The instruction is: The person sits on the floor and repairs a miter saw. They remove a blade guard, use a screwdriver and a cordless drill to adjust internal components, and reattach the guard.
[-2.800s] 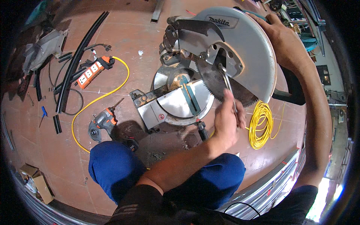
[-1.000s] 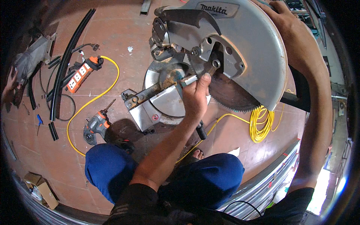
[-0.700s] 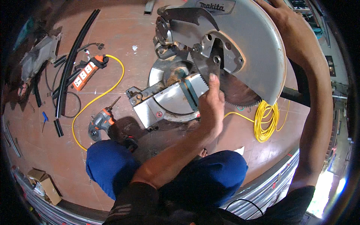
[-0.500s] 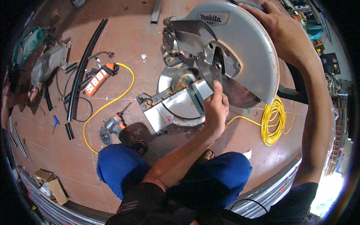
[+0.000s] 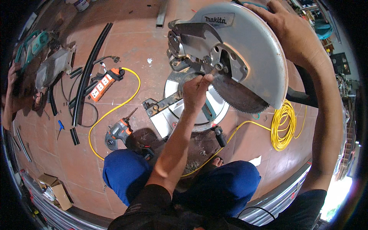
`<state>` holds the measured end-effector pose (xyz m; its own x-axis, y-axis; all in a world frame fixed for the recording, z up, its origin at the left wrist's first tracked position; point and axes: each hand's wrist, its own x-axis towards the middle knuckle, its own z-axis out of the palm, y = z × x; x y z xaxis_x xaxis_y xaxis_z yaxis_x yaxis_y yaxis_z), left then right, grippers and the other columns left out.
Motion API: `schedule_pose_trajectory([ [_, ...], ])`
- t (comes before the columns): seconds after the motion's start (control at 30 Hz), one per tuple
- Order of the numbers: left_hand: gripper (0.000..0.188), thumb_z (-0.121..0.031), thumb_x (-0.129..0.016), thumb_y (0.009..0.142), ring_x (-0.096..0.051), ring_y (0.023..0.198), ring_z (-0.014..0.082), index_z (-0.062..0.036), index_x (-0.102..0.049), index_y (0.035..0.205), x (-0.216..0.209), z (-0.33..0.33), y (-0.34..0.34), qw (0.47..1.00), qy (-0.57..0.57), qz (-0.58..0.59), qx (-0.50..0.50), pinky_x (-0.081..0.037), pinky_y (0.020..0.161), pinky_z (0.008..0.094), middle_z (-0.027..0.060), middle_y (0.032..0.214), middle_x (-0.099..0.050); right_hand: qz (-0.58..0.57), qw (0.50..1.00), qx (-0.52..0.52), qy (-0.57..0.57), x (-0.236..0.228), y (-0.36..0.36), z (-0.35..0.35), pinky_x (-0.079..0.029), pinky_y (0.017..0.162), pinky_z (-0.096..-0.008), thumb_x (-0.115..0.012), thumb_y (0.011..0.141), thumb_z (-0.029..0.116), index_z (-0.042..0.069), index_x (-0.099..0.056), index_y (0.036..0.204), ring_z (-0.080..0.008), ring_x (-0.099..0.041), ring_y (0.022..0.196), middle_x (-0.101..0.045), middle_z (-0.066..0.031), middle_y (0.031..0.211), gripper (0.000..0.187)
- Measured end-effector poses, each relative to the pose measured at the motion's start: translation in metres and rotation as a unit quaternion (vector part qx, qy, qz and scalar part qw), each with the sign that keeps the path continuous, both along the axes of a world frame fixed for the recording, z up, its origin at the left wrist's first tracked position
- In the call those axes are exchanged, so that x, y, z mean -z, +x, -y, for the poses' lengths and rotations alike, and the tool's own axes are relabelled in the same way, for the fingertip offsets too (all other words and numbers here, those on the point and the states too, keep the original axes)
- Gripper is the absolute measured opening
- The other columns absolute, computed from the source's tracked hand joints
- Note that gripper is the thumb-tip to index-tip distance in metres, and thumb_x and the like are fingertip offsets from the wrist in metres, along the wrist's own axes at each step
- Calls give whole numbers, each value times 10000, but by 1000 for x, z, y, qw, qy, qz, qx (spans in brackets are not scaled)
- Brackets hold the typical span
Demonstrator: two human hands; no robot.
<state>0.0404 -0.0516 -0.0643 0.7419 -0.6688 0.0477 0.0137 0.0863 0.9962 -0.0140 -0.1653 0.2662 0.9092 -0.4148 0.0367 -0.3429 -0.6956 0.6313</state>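
A miter saw (image 5: 260,50) with a grey blade guard rises before me, its toothed blade (image 5: 241,94) partly bare below the guard. My left hand (image 5: 196,90) is closed around a small ring wrench (image 5: 217,68), whose ring end is at the bolt in the blade's centre. The shank slants down-left into my fingers, which hide most of it. High on the right, my right hand (image 5: 289,30) grips the top rim of the guard; some fingertips go out of sight behind it. Under the blade is the saw's round silver base (image 5: 180,115).
An orange-grey cordless drill (image 5: 119,132) lies by my left knee. Yellow cable (image 5: 283,126) is coiled at right and runs across the floor to an orange power strip (image 5: 102,86). Black bars (image 5: 90,69) lie left. Another person's hand (image 5: 14,73) is near a teal power tool (image 5: 32,48).
My left hand has swung to the left with the wrench, turning its shank from pointing down to pointing down-left. My right hand stays on the guard. The view has shifted slightly.
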Motion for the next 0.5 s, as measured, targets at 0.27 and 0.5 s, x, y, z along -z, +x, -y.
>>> schedule_pose_trajectory([
  [0.27, 758, -696, -676, 948, -463, 579, 94, -1, -594, 656, -4, 8, 12, 998, -5, -16, 66, -368, 518, 344, 13, 555, -490, -20, 996, 58, 70, -17, 15, -32, -597, 878, -428, -673, 1021, 372, 266, -539, 1540, -314, -674, 1106, -612, -191, 1184, 547],
  [0.5, 775, -729, -634, 950, -502, 579, 132, -4, -629, 675, -3, 14, 3, 999, -45, 15, 11, -417, 557, 356, 40, 562, -513, -32, 996, 77, 37, -13, 21, -28, -604, 899, -411, -667, 1025, 355, 222, -523, 1555, -334, -700, 1068, -606, -222, 1293, 565],
])
